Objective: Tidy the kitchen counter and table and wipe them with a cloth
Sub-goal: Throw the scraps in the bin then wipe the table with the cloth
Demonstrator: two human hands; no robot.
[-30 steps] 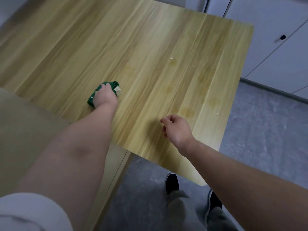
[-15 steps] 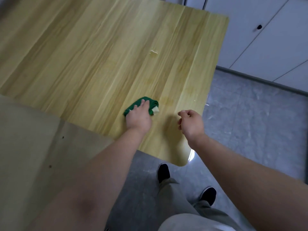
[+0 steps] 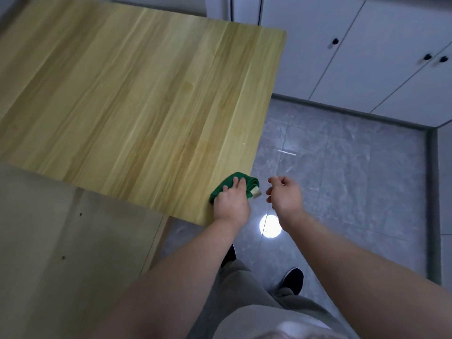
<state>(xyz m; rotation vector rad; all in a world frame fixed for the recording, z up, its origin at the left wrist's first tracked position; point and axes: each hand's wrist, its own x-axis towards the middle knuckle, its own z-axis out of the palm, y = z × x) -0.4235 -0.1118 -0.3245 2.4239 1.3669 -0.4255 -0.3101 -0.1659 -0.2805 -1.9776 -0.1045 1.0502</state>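
the green cloth point(image 3: 252, 186) lies at the right edge of the wooden table point(image 3: 137, 101), low in the middle of the frame, its long side running lower left to upper right. the left hand point(image 3: 231, 203) presses it with flat fingers. just right, the right hand point(image 3: 285, 193) hangs loose, holding nothing.

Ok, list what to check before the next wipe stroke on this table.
1. Left hand pressing flat on the green cloth: ok.
2. Cloth fully on the table: not ok, its end overhangs the right edge.
3. Right hand off the table, beside that edge over the floor: ok.
4. Right hand empty: ok, fingers loosely curled, nothing seen in it.
5. Tabletop free of marks: not ok, pale specks near the right edge, a darker stain farther up.
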